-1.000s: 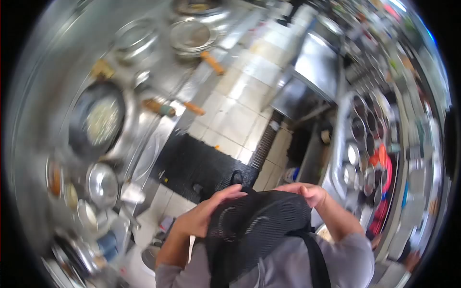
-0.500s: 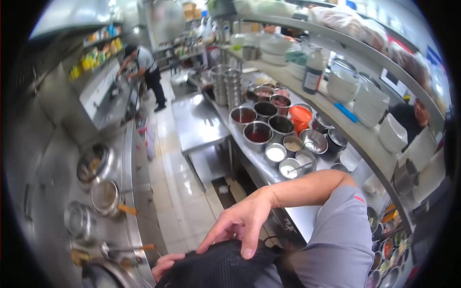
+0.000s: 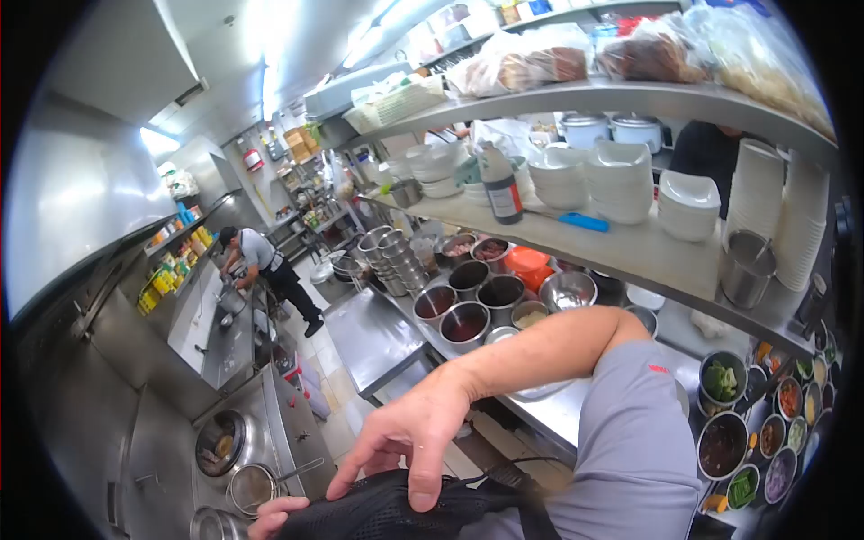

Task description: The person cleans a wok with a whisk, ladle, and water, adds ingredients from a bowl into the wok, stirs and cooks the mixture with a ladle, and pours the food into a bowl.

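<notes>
Black mesh fabric [image 3: 364, 508] with a strap lies close below the camera, against my body. From the right, in a grey short sleeve, my right hand [image 3: 409, 441] reaches over it. Its thumb rests on the near side and the bent fingers go to the upper edge, so it appears to grip the fabric. At the fabric's left edge only the fingers of my left hand [image 3: 274, 517] show, curled against it; the palm is hidden. A thin black cord [image 3: 531, 461] runs off to the right of the mesh.
Metal pots of sauces [image 3: 465, 324] and an orange container [image 3: 529, 267] stand on the counter under a shelf with white bowls [image 3: 621, 180]. A sieve [image 3: 254, 489] sits on the left range. Farther back, a co-worker [image 3: 261, 261] bends over another station. Vegetable pots [image 3: 723, 378] are at right.
The camera view has tilted up and turned, bringing the ceiling lights and the vegetable pots into fuller view. Both hands stay at the black mesh fabric, a little farther left in the picture.
</notes>
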Action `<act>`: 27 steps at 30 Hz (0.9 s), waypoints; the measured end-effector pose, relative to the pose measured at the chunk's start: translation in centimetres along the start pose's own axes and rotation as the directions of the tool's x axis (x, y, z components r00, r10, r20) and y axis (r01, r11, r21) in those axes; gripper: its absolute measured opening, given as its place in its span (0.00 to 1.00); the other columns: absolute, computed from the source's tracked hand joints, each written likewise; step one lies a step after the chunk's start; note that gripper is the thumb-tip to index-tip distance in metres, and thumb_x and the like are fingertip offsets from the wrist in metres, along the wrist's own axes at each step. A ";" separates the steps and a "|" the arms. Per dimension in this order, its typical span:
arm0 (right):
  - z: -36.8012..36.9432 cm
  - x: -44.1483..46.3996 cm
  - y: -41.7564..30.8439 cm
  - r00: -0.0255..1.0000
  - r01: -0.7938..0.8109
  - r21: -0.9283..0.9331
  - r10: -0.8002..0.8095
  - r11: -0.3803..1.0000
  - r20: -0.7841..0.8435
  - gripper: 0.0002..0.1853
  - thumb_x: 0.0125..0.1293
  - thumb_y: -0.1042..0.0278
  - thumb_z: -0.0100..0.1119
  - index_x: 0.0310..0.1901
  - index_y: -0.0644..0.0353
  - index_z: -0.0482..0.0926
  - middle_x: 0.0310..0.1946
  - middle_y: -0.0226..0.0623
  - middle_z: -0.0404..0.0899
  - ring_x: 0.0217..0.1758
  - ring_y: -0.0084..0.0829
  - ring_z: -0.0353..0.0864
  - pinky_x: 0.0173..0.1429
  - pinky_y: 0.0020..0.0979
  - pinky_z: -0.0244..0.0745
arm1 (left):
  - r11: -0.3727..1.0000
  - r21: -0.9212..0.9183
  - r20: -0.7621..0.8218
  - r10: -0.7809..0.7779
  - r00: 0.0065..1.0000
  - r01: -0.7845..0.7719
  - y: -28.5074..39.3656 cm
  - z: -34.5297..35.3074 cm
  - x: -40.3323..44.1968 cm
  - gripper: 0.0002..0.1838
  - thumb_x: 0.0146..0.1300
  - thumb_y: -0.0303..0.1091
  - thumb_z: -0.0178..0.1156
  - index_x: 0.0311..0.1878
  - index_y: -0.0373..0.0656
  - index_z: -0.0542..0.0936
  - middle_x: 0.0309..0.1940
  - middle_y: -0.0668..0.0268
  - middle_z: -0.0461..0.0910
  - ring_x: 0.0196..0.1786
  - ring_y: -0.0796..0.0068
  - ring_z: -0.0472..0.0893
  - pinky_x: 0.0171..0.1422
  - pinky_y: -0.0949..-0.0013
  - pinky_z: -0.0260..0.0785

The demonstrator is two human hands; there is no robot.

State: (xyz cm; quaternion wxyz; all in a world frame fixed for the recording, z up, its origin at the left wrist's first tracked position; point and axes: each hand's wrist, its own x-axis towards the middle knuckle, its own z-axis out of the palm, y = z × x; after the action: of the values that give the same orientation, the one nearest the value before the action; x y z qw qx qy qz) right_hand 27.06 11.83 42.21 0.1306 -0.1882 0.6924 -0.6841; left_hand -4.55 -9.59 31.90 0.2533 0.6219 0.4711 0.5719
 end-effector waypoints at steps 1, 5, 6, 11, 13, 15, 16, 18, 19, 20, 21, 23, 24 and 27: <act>0.2 -0.3 -0.2 1.000 0.015 0.017 -0.015 1.000 -0.015 0.51 0.60 0.68 0.81 0.81 0.66 0.60 0.61 0.45 0.82 0.59 0.29 0.82 0.65 0.31 0.78 | 0.999 0.034 0.001 -0.032 0.999 0.032 0.1 -0.3 0.3 0.38 0.73 0.49 0.62 0.78 0.40 0.62 0.65 0.40 0.78 0.62 0.48 0.83 0.73 0.39 0.71; 0.6 -1.3 0.2 0.991 0.067 -0.087 -0.076 0.994 -0.113 0.49 0.58 0.67 0.82 0.78 0.67 0.65 0.57 0.44 0.85 0.54 0.25 0.83 0.59 0.29 0.79 | 0.982 0.183 -0.015 -0.049 0.999 0.051 -0.5 -1.0 0.6 0.35 0.73 0.47 0.62 0.75 0.40 0.63 0.63 0.40 0.79 0.61 0.48 0.84 0.72 0.42 0.73; 0.8 -1.6 0.6 0.990 0.078 -0.089 -0.087 0.993 -0.110 0.47 0.57 0.66 0.83 0.76 0.68 0.68 0.53 0.43 0.86 0.53 0.25 0.83 0.57 0.29 0.79 | 0.971 0.232 -0.025 -0.046 0.999 0.051 -0.8 -1.3 0.5 0.34 0.73 0.46 0.62 0.75 0.40 0.63 0.63 0.40 0.79 0.60 0.48 0.84 0.71 0.42 0.73; 0.1 -1.0 5.6 0.920 0.337 -0.149 -0.359 0.930 -0.155 0.43 0.54 0.64 0.83 0.71 0.68 0.76 0.51 0.48 0.89 0.50 0.31 0.88 0.52 0.31 0.83 | 0.892 0.447 -0.023 -0.056 0.998 0.060 -3.3 -1.2 -0.7 0.31 0.73 0.43 0.63 0.71 0.40 0.65 0.61 0.40 0.79 0.59 0.48 0.84 0.69 0.45 0.75; 0.4 -1.0 7.7 0.887 0.389 -0.200 -0.424 0.899 -0.185 0.43 0.54 0.63 0.83 0.71 0.68 0.76 0.51 0.48 0.89 0.51 0.31 0.88 0.52 0.31 0.83 | 0.865 0.499 0.017 -0.070 0.997 0.052 -4.0 -1.2 -1.1 0.29 0.73 0.42 0.63 0.70 0.40 0.66 0.60 0.40 0.79 0.58 0.49 0.84 0.68 0.46 0.76; 0.5 -0.8 9.1 0.863 0.419 -0.206 -0.459 0.884 -0.213 0.43 0.55 0.62 0.83 0.71 0.68 0.76 0.52 0.48 0.89 0.52 0.32 0.87 0.53 0.32 0.83 | 0.851 0.523 0.052 -0.082 0.995 0.042 -4.6 -1.0 -1.5 0.28 0.73 0.40 0.64 0.69 0.40 0.67 0.59 0.40 0.80 0.58 0.49 0.84 0.67 0.47 0.76; 0.3 -0.6 9.2 0.853 0.435 -0.205 -0.474 0.877 -0.217 0.43 0.55 0.62 0.83 0.71 0.69 0.76 0.52 0.49 0.89 0.52 0.32 0.87 0.54 0.32 0.83 | 0.847 0.531 0.072 -0.083 0.994 0.032 -4.6 -1.0 -1.7 0.27 0.73 0.40 0.64 0.68 0.40 0.67 0.59 0.40 0.80 0.58 0.49 0.85 0.67 0.48 0.77; 0.0 0.1 9.6 0.849 0.443 -0.214 -0.484 0.871 -0.212 0.43 0.55 0.61 0.83 0.71 0.69 0.76 0.53 0.49 0.89 0.53 0.32 0.87 0.54 0.32 0.83 | 0.846 0.532 0.089 -0.085 0.992 0.025 -4.7 -1.0 -2.2 0.26 0.73 0.38 0.64 0.67 0.40 0.68 0.58 0.40 0.80 0.57 0.49 0.85 0.66 0.49 0.78; -0.1 0.4 9.7 0.852 0.441 -0.210 -0.481 0.873 -0.207 0.43 0.55 0.61 0.83 0.71 0.69 0.76 0.53 0.49 0.88 0.53 0.33 0.87 0.55 0.32 0.82 | 0.847 0.531 0.097 -0.083 0.992 0.019 -4.8 -1.1 -2.4 0.25 0.73 0.38 0.64 0.66 0.40 0.68 0.57 0.40 0.80 0.57 0.49 0.85 0.66 0.50 0.78; -0.1 0.8 9.9 0.854 0.440 -0.213 -0.480 0.872 -0.199 0.43 0.55 0.61 0.83 0.71 0.69 0.76 0.53 0.49 0.88 0.53 0.33 0.87 0.55 0.32 0.82 | 0.850 0.527 0.111 -0.079 0.991 0.009 -4.8 -1.1 -2.6 0.24 0.73 0.37 0.64 0.66 0.40 0.69 0.57 0.40 0.80 0.56 0.49 0.85 0.65 0.50 0.78; -0.2 1.2 9.9 0.857 0.440 -0.208 -0.478 0.874 -0.194 0.43 0.55 0.61 0.83 0.71 0.69 0.76 0.54 0.49 0.88 0.54 0.33 0.87 0.56 0.32 0.82 | 0.851 0.525 0.116 -0.076 0.990 0.004 -4.8 -1.1 -2.8 0.24 0.72 0.37 0.64 0.65 0.40 0.69 0.57 0.40 0.80 0.56 0.49 0.85 0.65 0.51 0.79; -0.7 1.6 9.8 0.869 0.424 -0.206 -0.460 0.882 -0.183 0.43 0.55 0.60 0.83 0.71 0.69 0.77 0.54 0.49 0.88 0.55 0.34 0.87 0.57 0.33 0.82 | 0.853 0.521 0.135 -0.060 0.989 -0.019 -4.7 -1.1 -3.1 0.22 0.72 0.35 0.65 0.64 0.40 0.70 0.56 0.40 0.80 0.55 0.49 0.85 0.64 0.52 0.79; -0.9 1.9 9.7 0.877 0.413 -0.202 -0.447 0.888 -0.177 0.43 0.55 0.60 0.83 0.71 0.69 0.77 0.55 0.50 0.88 0.55 0.34 0.87 0.57 0.33 0.82 | 0.858 0.513 0.143 -0.050 0.988 -0.031 -4.7 -1.1 -3.4 0.22 0.72 0.35 0.65 0.63 0.40 0.70 0.55 0.40 0.80 0.55 0.49 0.85 0.63 0.52 0.80; -1.7 2.8 10.2 0.904 0.382 -0.176 -0.406 0.907 -0.133 0.43 0.56 0.59 0.83 0.70 0.69 0.77 0.56 0.50 0.88 0.56 0.35 0.86 0.58 0.33 0.82 | 0.872 0.486 0.168 -0.027 0.985 -0.059 -4.2 -1.3 -4.3 0.19 0.72 0.33 0.65 0.61 0.40 0.71 0.54 0.40 0.80 0.54 0.49 0.85 0.62 0.54 0.81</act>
State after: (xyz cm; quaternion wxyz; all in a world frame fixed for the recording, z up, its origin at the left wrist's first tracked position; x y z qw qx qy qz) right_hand 23.00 12.06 32.30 -0.0830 -0.2755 0.6965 -0.6573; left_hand -6.58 -11.88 26.56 0.1221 0.7158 0.5722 0.3811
